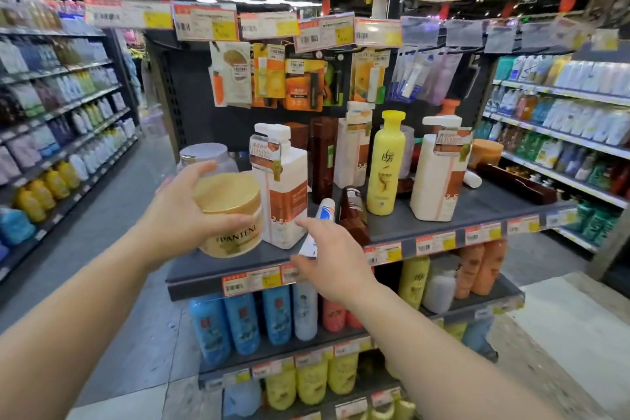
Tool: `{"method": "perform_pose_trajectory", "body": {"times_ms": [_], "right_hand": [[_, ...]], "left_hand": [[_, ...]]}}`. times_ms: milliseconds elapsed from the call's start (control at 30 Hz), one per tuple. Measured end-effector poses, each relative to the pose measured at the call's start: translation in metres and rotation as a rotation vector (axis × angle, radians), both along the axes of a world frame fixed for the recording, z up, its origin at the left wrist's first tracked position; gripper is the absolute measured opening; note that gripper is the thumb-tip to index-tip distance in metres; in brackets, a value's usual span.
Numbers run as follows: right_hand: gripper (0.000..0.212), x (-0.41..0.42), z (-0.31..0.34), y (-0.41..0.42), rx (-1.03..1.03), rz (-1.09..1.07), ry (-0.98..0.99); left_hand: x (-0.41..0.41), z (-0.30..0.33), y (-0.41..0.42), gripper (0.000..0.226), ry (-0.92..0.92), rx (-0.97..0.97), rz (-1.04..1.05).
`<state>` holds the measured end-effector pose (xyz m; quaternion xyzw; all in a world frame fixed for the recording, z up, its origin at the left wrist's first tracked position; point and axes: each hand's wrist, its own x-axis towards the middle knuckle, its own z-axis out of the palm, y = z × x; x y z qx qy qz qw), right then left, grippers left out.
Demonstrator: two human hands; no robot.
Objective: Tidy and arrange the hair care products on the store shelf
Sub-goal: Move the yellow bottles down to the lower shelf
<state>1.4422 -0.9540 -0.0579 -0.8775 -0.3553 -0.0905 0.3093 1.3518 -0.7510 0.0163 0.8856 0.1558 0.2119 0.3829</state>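
Gripping a gold-lidded jar (229, 215) at the front left of the grey shelf (477, 211), the left hand (184, 211) had its fingers curled round the jar's side. Just right of it the right hand (327, 259) hovered released, fingers spread loosely over a white tube (322, 215) lying on the shelf, touching or not I could not tell. A white pump bottle (284, 187) stood between jar and tube, a yellow bottle (387, 164) farther right.
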Motion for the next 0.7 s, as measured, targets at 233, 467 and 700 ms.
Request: {"method": "perform_pose_trajectory", "body": {"times_ms": [233,467,700], "right_hand": [[0.064,0.048,0.015,-0.080,0.194,0.027,0.062],[0.086,0.137,0.043,-0.268,-0.033,0.067,0.351],[0.084,0.238,0.035,-0.365,-0.120,-0.133,0.279]], "left_hand": [[0.043,0.019,-0.119,0.115,-0.051,0.001,-0.214],[0.169,-0.007,-0.291,0.082,-0.076,-0.094,-0.401],[0.298,-0.033,-0.395,0.097,-0.049,-0.144,-0.327]]}}
